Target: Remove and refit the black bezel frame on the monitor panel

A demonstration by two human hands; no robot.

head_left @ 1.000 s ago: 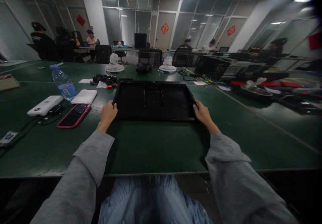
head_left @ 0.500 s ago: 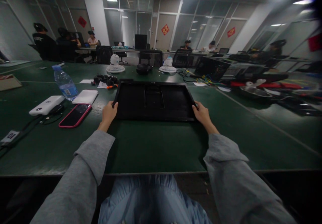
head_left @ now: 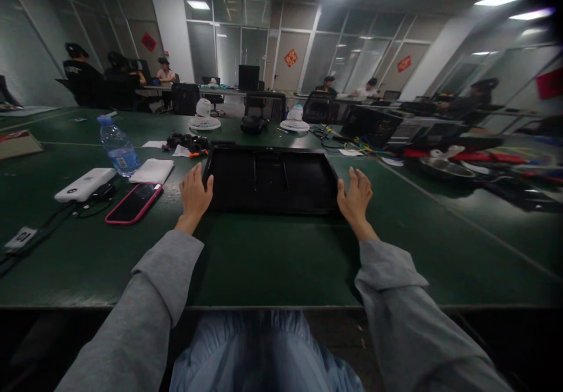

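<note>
A flat black rectangular tray-like panel [head_left: 308, 183] with a raised rim lies on the green table [head_left: 272, 257], straight in front of me. Beside its left edge is my left hand [head_left: 194, 192], fingers apart and holding nothing. My right hand [head_left: 354, 195] is spread at the right edge, also holding nothing, its thumb close to the rim. Whether either thumb touches the rim is hard to tell.
Left of the panel are a pink-edged phone [head_left: 134, 203], a white power bank [head_left: 85, 184], white tissue [head_left: 152, 171] and a water bottle [head_left: 119, 148]. Two small white fans [head_left: 204, 117] stand behind. A metal pan [head_left: 447, 168] and cables are at the right.
Both hands have let go of the panel's side edges and opened, with the fingers now raised. The panel stays in about the same place on the table.
</note>
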